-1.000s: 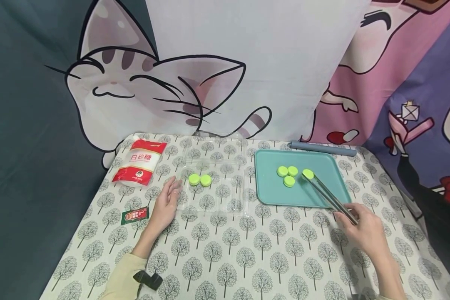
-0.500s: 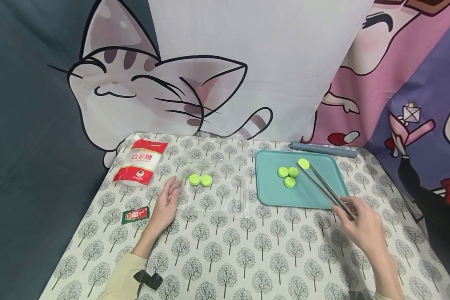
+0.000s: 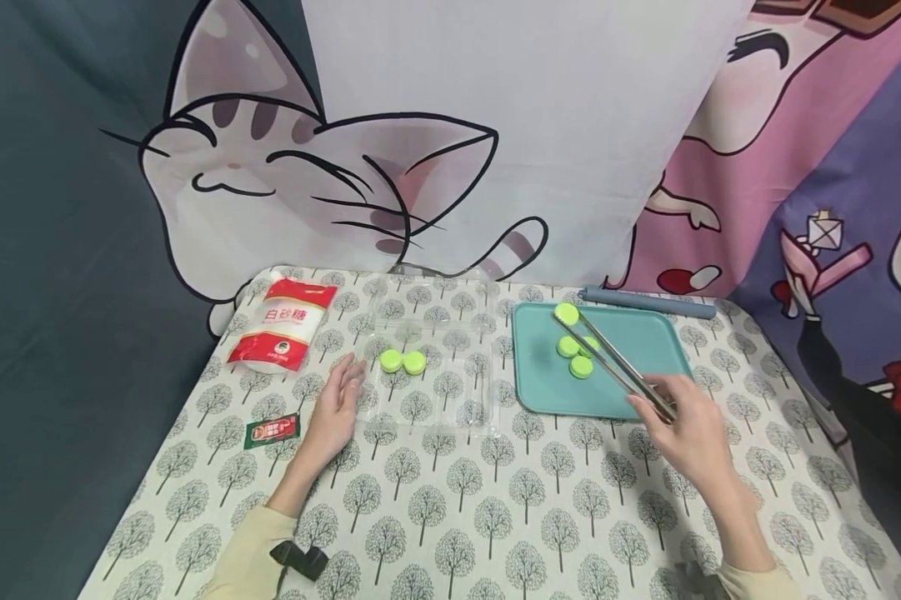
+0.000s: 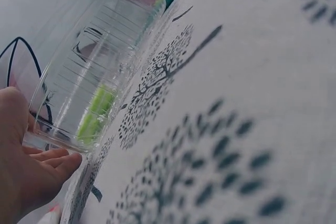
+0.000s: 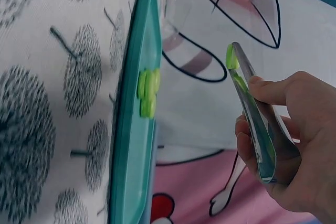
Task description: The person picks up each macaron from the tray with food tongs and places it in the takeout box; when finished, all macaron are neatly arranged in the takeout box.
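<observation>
One green disc (image 3: 593, 342) is partly hidden by tongs (image 5: 283, 153) the right hand (image 3: 686, 423) grips, left hand (image 3: 334, 406) loosely extended.

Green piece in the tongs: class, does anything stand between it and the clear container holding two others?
Only edges cross the way: the left rim of the teal tray and the right wall of the clear container. The right wrist view shows the green piece raised above the tray; nothing else visible stands between.

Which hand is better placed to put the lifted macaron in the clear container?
Likely the right hand: its metal tongs grip the macaron above the teal tray. The left hand, at the clear container, has none.
</observation>
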A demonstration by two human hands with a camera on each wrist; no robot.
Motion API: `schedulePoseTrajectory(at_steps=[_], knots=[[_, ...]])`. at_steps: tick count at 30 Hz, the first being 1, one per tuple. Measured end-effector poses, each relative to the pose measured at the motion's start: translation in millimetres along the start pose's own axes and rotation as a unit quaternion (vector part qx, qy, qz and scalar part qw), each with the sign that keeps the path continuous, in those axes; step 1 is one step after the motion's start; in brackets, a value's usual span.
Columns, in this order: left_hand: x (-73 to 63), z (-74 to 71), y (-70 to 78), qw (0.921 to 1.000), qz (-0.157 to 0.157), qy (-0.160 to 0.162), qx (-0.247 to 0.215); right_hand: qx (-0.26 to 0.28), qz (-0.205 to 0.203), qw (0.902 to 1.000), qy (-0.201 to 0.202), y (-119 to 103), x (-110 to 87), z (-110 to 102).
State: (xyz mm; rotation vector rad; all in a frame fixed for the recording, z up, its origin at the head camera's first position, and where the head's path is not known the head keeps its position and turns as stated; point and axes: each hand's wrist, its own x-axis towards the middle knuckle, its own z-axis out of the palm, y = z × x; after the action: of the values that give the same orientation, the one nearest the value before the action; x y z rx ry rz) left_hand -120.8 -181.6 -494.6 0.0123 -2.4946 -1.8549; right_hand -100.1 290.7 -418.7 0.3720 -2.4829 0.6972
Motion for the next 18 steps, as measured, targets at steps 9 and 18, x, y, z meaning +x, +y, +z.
schedulePoseTrajectory(at_steps=[9,18], knots=[[0.5,0.3,4.5,0.9998,-0.013,0.0,0.016,0.042,-0.043,0.9978,-0.027,-18,12.6,25],[2.1,2.5,3.0,0.9989,-0.003,0.016,0.044,0.076,-0.067,0.9923,-0.072,-37,20.8,51]])
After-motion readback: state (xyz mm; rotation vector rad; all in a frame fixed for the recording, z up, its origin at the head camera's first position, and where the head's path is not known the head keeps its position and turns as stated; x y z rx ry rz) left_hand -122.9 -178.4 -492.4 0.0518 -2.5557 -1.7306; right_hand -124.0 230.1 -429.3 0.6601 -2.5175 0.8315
